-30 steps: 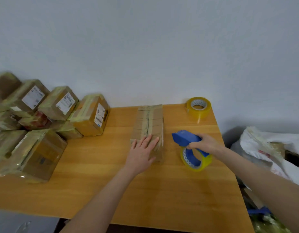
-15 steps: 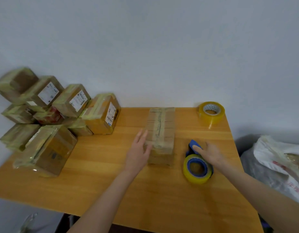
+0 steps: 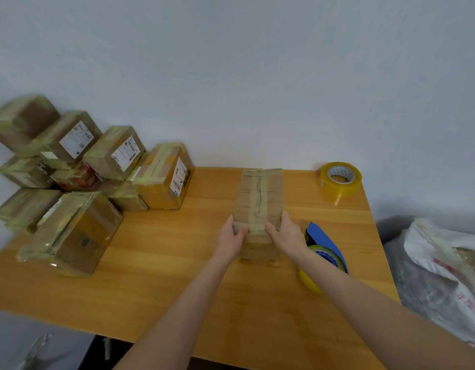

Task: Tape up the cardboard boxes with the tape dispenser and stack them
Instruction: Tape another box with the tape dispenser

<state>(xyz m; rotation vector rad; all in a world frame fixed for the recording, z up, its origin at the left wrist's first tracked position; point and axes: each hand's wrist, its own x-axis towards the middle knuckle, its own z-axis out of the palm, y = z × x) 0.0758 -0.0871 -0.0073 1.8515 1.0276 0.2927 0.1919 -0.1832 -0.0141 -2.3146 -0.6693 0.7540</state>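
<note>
I see L hand (image 3: 232,236) and R hand (image 3: 285,235) gripping the near end of a cardboard box (image 3: 260,198), thumbs on top, mid-desk (image 3: 177,276) toward the back edge. The tape dispenser (image 3: 324,244) lies just R of it. The taped boxes (image 3: 79,180) are piled at the back-left corner.

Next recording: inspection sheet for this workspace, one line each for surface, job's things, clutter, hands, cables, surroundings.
Surface: wooden table.
Job's things: taped cardboard box at centre; tape dispenser lying right of it; stack of taped boxes at left.
Clutter: spare tape roll at the far right corner.
Hands: left hand and right hand grip the box's near end, one each side.
Cables: nothing seen.
Surroundings: pale wall; white bag right of the table.
</note>
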